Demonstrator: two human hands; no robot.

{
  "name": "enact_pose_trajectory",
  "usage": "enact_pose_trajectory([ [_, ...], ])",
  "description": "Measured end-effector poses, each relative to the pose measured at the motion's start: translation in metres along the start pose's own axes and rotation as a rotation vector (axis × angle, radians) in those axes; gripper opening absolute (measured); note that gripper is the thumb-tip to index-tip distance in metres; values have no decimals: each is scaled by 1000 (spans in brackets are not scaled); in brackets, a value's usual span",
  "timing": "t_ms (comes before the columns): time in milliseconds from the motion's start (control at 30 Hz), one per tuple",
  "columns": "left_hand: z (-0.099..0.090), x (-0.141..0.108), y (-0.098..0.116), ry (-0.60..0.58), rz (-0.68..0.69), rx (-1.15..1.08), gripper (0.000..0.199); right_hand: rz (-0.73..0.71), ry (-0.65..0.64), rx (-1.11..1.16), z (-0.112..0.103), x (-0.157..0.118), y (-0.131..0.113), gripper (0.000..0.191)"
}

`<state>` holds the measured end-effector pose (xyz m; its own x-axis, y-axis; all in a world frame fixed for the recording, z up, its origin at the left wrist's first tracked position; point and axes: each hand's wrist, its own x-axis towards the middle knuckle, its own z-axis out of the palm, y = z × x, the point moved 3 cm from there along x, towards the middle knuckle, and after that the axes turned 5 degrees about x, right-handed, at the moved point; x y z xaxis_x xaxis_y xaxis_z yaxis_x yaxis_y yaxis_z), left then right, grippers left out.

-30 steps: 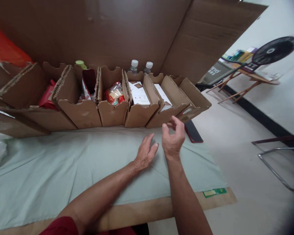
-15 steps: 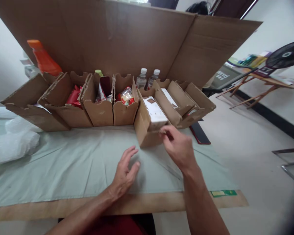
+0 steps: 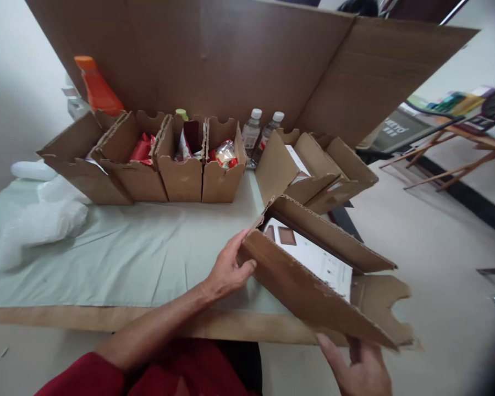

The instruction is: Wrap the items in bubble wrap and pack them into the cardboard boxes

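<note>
A cardboard bin (image 3: 297, 275) has been pulled out of the row and lies turned at a slant in front of me. Inside it is a white box (image 3: 313, 256) with brown squares printed on top. My left hand (image 3: 231, 269) grips the bin's far left corner, thumb on the near wall and fingers at the end. Under the near right end, my right hand (image 3: 358, 366) supports the bin, its fingers partly hidden beneath the cardboard. That end reaches past the table edge.
Several cardboard bins with packets, one being a bin with a red packet (image 3: 144, 184), line the back. Two clear bottles (image 3: 251, 132), an orange bottle (image 3: 101, 91) and a tall cardboard panel (image 3: 214, 60) stand behind. Bubble wrap (image 3: 45, 220) lies left on the green cloth (image 3: 148, 264).
The bin with the white box has come out of the row toward me and turned to the right. My left hand has taken hold of it; my right hand has moved nearer, beneath its end.
</note>
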<state>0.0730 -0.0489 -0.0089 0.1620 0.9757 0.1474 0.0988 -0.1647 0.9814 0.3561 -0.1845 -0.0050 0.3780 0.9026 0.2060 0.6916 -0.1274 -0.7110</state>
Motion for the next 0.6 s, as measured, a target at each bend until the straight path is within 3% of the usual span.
enact_pose_trajectory([
  [67,-14,-10,-4,112,-20,29,70,-15,-8,100,27,10,-17,57],
  [167,-56,-14,-8,303,-21,107,65,-74,-63,238,74,45,-56,44],
  [267,-102,0,-11,468,2,185,63,-177,-149,361,125,91,-97,38],
  [333,-122,15,-14,482,19,219,65,-239,-138,433,155,117,-114,41],
  [467,-139,24,-32,343,-40,325,68,-224,-141,414,192,131,-107,54],
  [600,-164,-12,-41,383,-66,526,55,-216,-188,205,188,103,-77,66],
])
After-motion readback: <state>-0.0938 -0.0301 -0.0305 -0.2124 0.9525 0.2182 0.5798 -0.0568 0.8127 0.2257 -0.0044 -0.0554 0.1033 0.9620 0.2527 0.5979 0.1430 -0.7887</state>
